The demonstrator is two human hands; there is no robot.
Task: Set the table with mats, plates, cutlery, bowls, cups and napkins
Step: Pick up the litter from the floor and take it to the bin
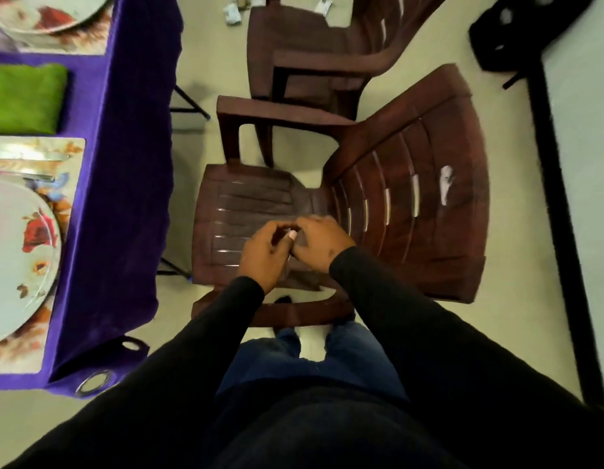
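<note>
My left hand [263, 255] and my right hand [322, 243] meet over the seat of a brown plastic chair [249, 198], fingers curled and touching each other. Whether anything small lies between them is hidden. At the left, on the purple-clothed table [124, 170], a floral plate [19, 252] sits on a floral mat [68, 204]. Cutlery [33, 167] lies on the mat beyond that plate. A folded green napkin [26, 96] lies further along, and a second plate [40, 15] on its mat is at the top left.
A second brown chair [314, 52] stands behind the first. Black table legs [189, 103] show under the cloth. A black frame [561, 204] runs along the right, with a dark bag [517, 32] at the top right. Scraps of litter [232, 11] lie on the floor.
</note>
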